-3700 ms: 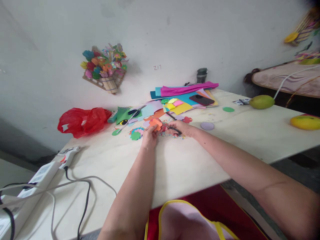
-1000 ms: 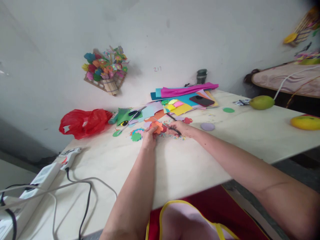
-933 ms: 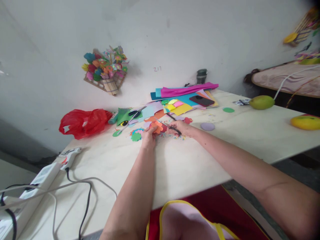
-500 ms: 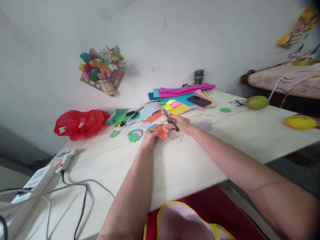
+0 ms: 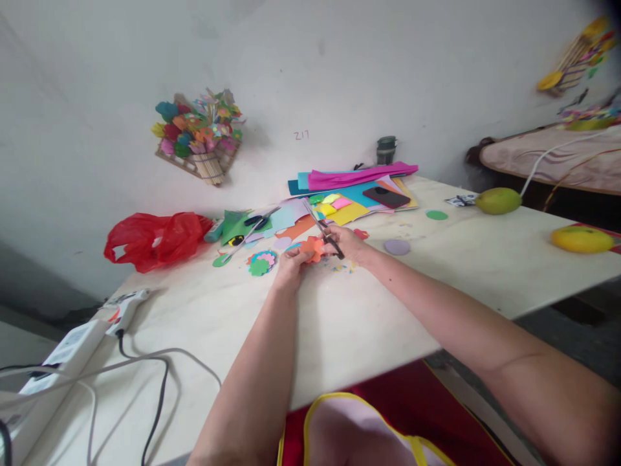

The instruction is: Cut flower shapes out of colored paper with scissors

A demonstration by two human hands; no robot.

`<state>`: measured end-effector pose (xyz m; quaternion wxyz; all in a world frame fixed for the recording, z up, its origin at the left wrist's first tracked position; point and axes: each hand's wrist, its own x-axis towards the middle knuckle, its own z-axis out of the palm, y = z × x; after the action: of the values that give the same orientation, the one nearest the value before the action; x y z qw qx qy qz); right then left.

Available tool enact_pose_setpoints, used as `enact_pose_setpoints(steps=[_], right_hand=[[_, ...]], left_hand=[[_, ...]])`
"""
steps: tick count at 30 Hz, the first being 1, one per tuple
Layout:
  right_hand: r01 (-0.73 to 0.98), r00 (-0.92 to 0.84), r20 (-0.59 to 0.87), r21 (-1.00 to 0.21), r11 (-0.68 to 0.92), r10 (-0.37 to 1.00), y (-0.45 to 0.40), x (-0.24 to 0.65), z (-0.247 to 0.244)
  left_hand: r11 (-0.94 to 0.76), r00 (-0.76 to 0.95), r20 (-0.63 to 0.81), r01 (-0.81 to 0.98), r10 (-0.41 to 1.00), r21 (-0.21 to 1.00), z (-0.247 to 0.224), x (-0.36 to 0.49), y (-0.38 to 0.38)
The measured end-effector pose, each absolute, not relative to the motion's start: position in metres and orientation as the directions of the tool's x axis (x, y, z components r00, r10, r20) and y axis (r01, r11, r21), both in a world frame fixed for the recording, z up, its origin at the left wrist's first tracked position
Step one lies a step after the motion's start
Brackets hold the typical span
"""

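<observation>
My left hand (image 5: 292, 264) is closed on an orange paper flower (image 5: 312, 250) with scalloped petals, held just over the table. My right hand (image 5: 347, 246) grips a pair of scissors (image 5: 320, 223) by the dark handles, its blades pointing away and up to the left. The scissors are close beside the flower's right edge; I cannot tell whether they touch it. Small paper clippings (image 5: 345, 267) lie below my right hand. To the left sits a pile of cut paper flowers (image 5: 262, 263) with a green one on top.
Coloured paper sheets (image 5: 356, 210) with a phone (image 5: 387, 197) on them lie at the back. A second pair of scissors (image 5: 252, 230), a red plastic bag (image 5: 158, 239), a glue gun (image 5: 127, 310) and a power strip (image 5: 65, 356) are leftward. Two mangoes (image 5: 499, 200) lie rightward.
My right hand and the scissors have shifted slightly left. The orange flower has turned a little and risen slightly in my left hand, which stays nearly in place.
</observation>
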<state>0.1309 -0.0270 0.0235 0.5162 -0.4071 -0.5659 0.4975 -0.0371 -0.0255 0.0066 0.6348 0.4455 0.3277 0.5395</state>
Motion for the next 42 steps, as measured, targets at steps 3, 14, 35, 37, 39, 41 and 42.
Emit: enact_pose_setpoints(steps=[3, 14, 35, 37, 39, 41, 42], right_hand=[[-0.088, -0.138, 0.16, -0.985, 0.149, 0.977, -0.03, 0.128, 0.025], [-0.08, -0.207, 0.09, -0.994, 0.075, 0.974, -0.031, 0.134, 0.023], [0.164, -0.486, -0.047, -0.986, 0.038, 0.873, -0.028, 0.152, 0.02], [0.199, -0.479, -0.045, -0.978, 0.059, 0.877, -0.029, 0.151, 0.021], [0.227, -0.469, -0.042, -0.971, 0.075, 0.882, -0.03, 0.149, 0.023], [0.235, -0.466, -0.042, -0.969, 0.078, 0.884, -0.032, 0.147, 0.025], [0.233, -0.466, -0.043, -0.97, 0.076, 0.884, -0.033, 0.147, 0.026]], left_hand=[[0.006, 0.173, 0.068, -0.396, 0.983, 0.918, 0.003, -0.037, -0.022], [-0.036, 0.047, 0.068, -0.494, 0.997, 0.869, 0.001, -0.04, -0.015], [-0.028, -0.046, -0.001, -0.607, 0.999, 0.794, 0.0, -0.044, -0.01], [-0.019, -0.049, -0.015, -0.614, 0.999, 0.789, 0.001, -0.043, -0.011], [-0.011, -0.046, -0.023, -0.621, 0.999, 0.784, 0.003, -0.043, -0.013], [-0.003, -0.035, -0.024, -0.627, 0.999, 0.779, 0.004, -0.042, -0.014], [-0.001, -0.03, -0.023, -0.628, 0.999, 0.778, 0.005, -0.042, -0.015]])
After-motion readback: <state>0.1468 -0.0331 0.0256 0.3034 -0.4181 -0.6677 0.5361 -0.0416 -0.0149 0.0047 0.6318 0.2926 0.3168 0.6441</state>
